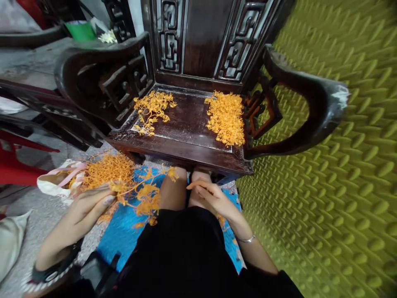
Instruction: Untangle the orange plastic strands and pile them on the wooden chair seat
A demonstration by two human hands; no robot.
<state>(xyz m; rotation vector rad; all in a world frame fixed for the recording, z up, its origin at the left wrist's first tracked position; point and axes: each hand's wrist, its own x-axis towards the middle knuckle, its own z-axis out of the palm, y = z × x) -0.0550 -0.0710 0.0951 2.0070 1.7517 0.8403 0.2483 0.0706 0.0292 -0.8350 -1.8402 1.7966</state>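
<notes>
My left hand point(89, 203) is closed on a tangled bunch of orange plastic pieces point(136, 192), lifted out of a white bag point(54, 184) heaped with more of them point(105, 169). My right hand point(212, 196) rests over my knee with its fingers stretched out and nothing in them. On the dark wooden chair seat point(186, 124) ahead lie two orange piles: a loose, branched one point(151, 109) at the left and a dense heap point(226, 118) at the right.
A blue mat point(124, 231) covers the floor under my legs. The chair's curved armrests point(310, 111) rise on both sides. Green-yellow ridged foam point(341, 186) fills the right. Red plastic furniture point(15, 161) stands at the left.
</notes>
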